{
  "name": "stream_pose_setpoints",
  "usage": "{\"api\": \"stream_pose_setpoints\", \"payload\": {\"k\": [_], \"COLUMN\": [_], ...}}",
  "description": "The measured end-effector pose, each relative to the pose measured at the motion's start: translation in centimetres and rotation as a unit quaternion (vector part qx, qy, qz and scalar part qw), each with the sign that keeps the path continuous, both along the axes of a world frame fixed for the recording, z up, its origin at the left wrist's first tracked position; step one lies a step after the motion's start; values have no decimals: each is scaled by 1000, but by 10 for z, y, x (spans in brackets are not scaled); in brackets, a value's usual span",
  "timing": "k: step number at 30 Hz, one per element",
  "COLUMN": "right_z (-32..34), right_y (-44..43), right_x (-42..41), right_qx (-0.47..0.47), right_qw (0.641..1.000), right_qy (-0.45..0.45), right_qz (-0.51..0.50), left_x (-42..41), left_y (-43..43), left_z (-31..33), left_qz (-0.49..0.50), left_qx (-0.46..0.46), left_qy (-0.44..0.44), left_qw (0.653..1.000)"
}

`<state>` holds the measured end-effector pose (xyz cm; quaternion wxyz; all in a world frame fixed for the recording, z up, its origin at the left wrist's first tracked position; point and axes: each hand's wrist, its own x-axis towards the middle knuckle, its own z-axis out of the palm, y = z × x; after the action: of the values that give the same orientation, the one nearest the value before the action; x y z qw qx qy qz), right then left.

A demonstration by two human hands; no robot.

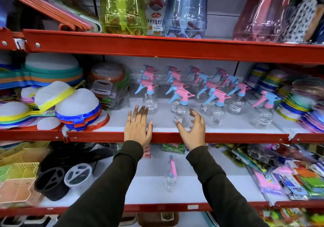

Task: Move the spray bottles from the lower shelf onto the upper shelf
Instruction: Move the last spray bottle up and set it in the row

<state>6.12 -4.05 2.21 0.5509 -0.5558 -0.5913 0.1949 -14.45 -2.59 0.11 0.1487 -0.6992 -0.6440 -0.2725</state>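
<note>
- We see both hands reaching over the red front edge of the upper shelf, both arms in dark sleeves.
- The left hand lies flat and open, fingers stretched forward, a ring on one finger; it grips nothing, and its fingertips end just short of a clear spray bottle with a pink head.
- The right hand is open too, its fingers curled and spread, empty, hovering just beside the nearest front bottle; we cannot tell whether the thumb touches it.
- The cluster of spray bottles stands upright in rows on the upper shelf, pink and blue trigger heads on clear bodies with white price labels.
- One more bottle stands off to the right, near a stack of coloured lids.
- On the lower shelf a single spray bottle stands alone between our two forearms.
- To its left sit black and white round holders; to its right lie packaged goods.
- Mesh strainers are piled at the left of the upper shelf.
</note>
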Motion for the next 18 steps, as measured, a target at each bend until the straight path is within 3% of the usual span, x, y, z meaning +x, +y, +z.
{"api": "stream_pose_setpoints", "payload": {"k": [6, 12, 18], "right_z": [-34, -92, -150], "right_y": [-38, -60, -65], "right_x": [-8, -15, -10], "right_qx": [48, -53, -167], "right_qw": [998, 996, 986], "right_qy": [0, -3, -10], "right_qz": [37, 66, 24], "left_x": [-35, -42, -40], "left_y": [-5, -3, 2], "left_z": [4, 0, -1], "left_qz": [26, 34, 51], "left_qx": [11, -9, -2], "left_qy": [-22, 0, 4], "left_qw": [999, 999, 999]}}
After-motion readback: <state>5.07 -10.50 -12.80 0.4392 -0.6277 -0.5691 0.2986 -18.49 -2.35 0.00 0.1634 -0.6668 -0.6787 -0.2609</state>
